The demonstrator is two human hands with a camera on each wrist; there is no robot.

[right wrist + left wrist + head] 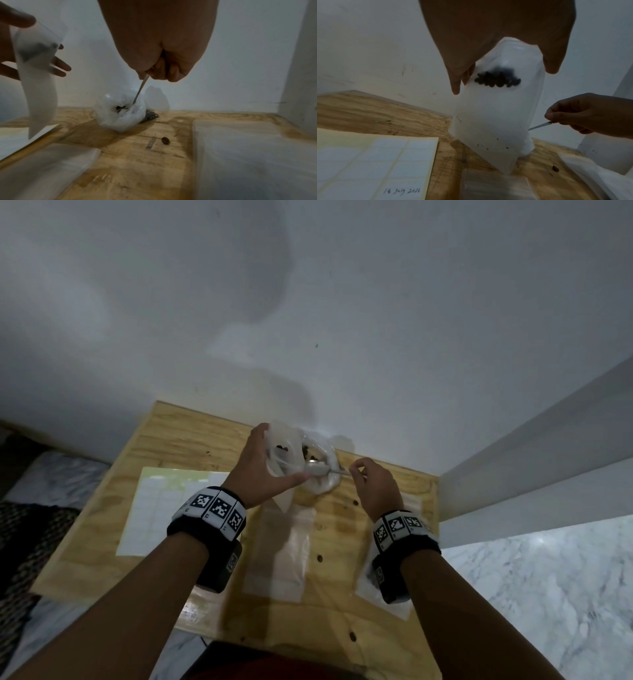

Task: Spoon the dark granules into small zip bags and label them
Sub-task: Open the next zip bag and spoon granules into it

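Observation:
My left hand [270,457] grips a small clear zip bag [496,115] above the back of the wooden table [376,542]. A small clump of dark granules [498,79] lies inside it near my fingers. My right hand [354,470] pinches the thin handle of a metal spoon [140,90]. The spoon's bowl [313,462] dips into the open mouth of a crumpled clear supply bag [120,116] that holds dark granules, just right of the small bag. A label sheet [376,162] lies at the left, with "16 July 2026" handwritten on one label.
A stack of empty zip bags [284,549] lies flat between my forearms. More clear bags [248,155] lie under my right wrist. One loose granule [165,140] sits on the wood. A white wall rises right behind the table, with a white panel [531,457] at the right.

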